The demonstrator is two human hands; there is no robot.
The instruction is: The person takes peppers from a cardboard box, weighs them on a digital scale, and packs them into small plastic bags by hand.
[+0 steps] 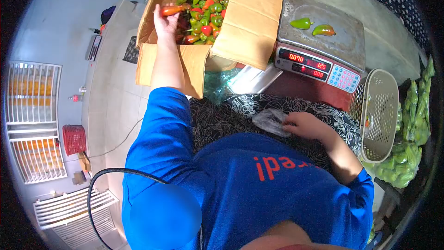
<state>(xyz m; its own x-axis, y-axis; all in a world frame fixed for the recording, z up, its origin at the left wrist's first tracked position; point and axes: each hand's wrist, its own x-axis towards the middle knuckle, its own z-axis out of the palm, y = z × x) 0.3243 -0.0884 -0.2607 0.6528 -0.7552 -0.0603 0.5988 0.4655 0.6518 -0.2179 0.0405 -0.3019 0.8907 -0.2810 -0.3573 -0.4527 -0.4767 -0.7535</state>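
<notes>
My left hand (pixel 166 22) is closed around an orange-red pepper (pixel 172 10) at the left side of an open cardboard box (pixel 249 11). Red, green and mixed-colour peppers (pixel 206 11) fill the box. Low in front of my body, my right hand (pixel 305 126) pinches the edge of a crumpled clear plastic bag (pixel 270 121), which lies over black-and-white patterned cloth (pixel 217 122) on my lap. Two peppers, one green (pixel 301 23) and one green-orange (pixel 323 30), rest apart on the metal plate of a digital scale (pixel 319 51). Red digits glow on its display (pixel 303 65).
Right of the scale stands a beige perforated plastic basket (pixel 380 115), with bagged green produce (pixel 411 125) beyond it. Clear plastic (pixel 252 79) lies between box and scale. Far left are a red basket (pixel 74 140) and white window bars (pixel 34 120). A dark cable (pixel 111 170) loops beside my left arm.
</notes>
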